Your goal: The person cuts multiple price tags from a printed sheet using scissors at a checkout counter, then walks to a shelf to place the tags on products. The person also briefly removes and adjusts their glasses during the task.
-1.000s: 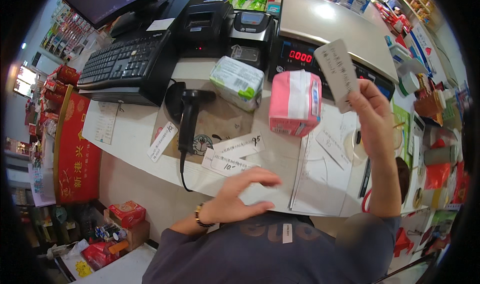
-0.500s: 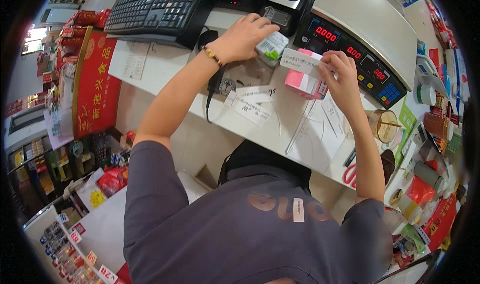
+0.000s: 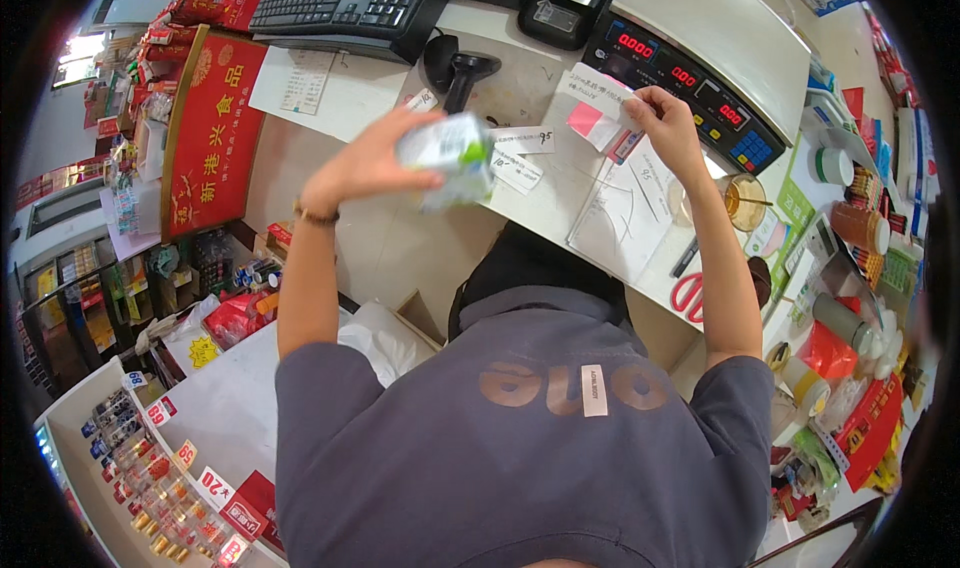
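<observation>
My left hand grips a small white-and-green box-shaped pack, smeared by motion, above the counter's front edge. Between the thumb and fingers of my right hand is a white paper slip with handwriting. Just below that slip, a pink-and-white box rests on the counter, partly covered by it. More handwritten slips lie between the two hands. A larger white sheet with pen lines lies nearer to me.
A scale with red digits stands behind my right hand. At the back are a keyboard, a black scanner and a card terminal. Red scissors, a black pen and a glass cup sit at the right.
My left hand has lifted the white-and-green pack off the counter and drawn it left and toward me, uncovering the scanner. My right hand stays near the pink box with the slip.
</observation>
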{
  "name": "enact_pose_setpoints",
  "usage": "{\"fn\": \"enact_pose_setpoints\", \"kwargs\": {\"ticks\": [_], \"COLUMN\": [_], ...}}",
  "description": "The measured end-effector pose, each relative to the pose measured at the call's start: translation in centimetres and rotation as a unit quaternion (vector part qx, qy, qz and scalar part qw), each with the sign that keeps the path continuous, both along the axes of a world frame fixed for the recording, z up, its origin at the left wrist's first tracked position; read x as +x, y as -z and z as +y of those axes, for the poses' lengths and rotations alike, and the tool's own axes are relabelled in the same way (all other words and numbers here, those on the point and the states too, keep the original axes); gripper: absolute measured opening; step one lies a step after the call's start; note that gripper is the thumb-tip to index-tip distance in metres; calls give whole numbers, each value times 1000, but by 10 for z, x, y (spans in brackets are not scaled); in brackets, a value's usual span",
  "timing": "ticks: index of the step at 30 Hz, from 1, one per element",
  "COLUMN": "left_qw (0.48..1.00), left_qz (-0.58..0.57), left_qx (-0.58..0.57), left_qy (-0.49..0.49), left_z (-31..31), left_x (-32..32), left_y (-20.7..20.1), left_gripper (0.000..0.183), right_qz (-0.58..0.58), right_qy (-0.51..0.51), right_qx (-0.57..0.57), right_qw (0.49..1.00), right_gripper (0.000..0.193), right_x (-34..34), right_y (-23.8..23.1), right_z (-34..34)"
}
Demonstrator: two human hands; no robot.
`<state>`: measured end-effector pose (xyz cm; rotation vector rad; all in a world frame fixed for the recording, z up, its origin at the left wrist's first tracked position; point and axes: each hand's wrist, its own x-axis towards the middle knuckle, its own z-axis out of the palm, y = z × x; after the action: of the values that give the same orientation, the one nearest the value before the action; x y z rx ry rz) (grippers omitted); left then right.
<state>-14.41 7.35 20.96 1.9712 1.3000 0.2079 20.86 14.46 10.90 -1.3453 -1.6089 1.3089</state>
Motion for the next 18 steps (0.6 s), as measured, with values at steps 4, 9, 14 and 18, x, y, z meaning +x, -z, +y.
{"fn": "enact_pose_setpoints", "kwargs": {"ticks": [4, 9, 14, 18], "left_qw": [989, 906, 626, 585], "left_qz": [-69, -242, -520, -519], "left_qx": [-124, -323, -457, -519], "left_qy": [-45, -130, -361, -344], "left_z": [-97, -148, -167, -163], "left_x": [11, 29, 36, 38], "left_y": [16, 49, 76, 72], "left_gripper": [66, 56, 52, 74], "right_qz": [60, 258, 382, 315], "right_qy": [-45, -146, -310, -432], "right_qx": [-50, -206, -386, -323], "right_qw": [996, 932, 780, 781], "right_gripper": [19, 19, 15, 18], "right_x": [15, 16, -79, -120], "right_y": [-41, -64, -51, -31], "right_z": [-31, -69, -140, -156]}}
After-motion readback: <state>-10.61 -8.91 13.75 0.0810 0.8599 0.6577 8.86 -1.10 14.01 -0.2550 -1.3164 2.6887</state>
